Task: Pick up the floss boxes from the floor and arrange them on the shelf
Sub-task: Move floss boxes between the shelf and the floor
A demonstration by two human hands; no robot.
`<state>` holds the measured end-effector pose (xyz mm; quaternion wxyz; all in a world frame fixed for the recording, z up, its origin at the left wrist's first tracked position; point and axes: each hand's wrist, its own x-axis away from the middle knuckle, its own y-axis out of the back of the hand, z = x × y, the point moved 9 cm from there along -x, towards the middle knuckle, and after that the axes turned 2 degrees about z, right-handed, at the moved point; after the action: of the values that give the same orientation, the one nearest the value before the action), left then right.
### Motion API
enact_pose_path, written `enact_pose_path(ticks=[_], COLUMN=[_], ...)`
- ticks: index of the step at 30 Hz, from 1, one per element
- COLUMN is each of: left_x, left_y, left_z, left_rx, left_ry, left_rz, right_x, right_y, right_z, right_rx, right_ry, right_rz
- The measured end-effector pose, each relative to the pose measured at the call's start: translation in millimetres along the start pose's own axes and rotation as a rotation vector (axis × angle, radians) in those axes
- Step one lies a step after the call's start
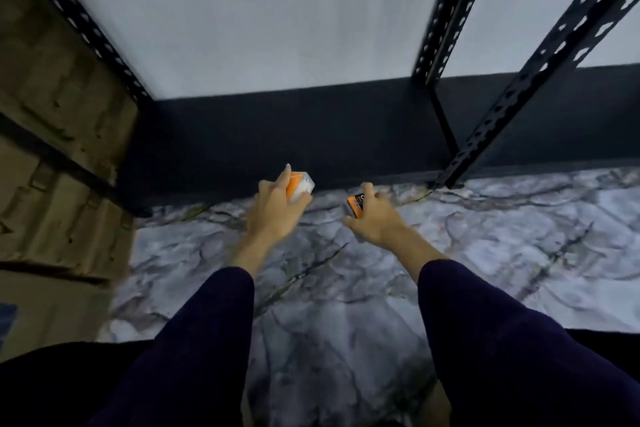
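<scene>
My left hand (277,210) grips an orange and white floss box (302,184), holding it just above the front edge of the dark bottom shelf (294,135). My right hand (372,222) holds a second orange floss box (356,203) with black print, over the marble floor (346,305) close to the shelf's front edge. Both arms wear dark purple sleeves. The frame is blurred by motion.
Black perforated metal uprights (446,17) of the shelving rise at the right, and another (76,17) at the left. Cardboard boxes (52,135) stand stacked at the left. A pale wall lies behind the shelf.
</scene>
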<state>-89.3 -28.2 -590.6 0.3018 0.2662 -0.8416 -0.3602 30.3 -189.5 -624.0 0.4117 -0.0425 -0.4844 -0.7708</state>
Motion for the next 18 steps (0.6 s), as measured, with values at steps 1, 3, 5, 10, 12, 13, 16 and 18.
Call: enact_pose_path(ticks=[1,3,5,10,12,13,16,18], left_x=[-10,-27,-41,-62,-68,-70,-78,-83], left_y=[-13,-37,-59,-111,-123,-127,-136,-142], left_z=[10,28,46,89,104,110,122,126], left_rx=[0.0,-0.004,0.012,0.076,0.082,0.078,0.057,0.061], left_ry=[0.014,0.043,0.079,0.113,0.112,0.112,0.11,0.11], left_rz=[0.013,0.018,0.02,0.046,0.053,0.053,0.057,0.047], right_x=[-13,-37,-59,-107,-122,-128,-141,-142], right_y=[-13,-36,-58,-102,-113,-117,-126,-128], right_z=[-11,-31,-47,-75,-79,-80,-76,-75], right_rx=[0.012,0.026,0.036,0.068,0.066,0.061,0.091,0.149], right_ry=[-0.021,-0.056,-0.081,-0.143,-0.158,-0.158,-0.115,-0.099], right_rz=[0.018,0.038,0.057,0.046,0.023,0.006,-0.045,-0.099])
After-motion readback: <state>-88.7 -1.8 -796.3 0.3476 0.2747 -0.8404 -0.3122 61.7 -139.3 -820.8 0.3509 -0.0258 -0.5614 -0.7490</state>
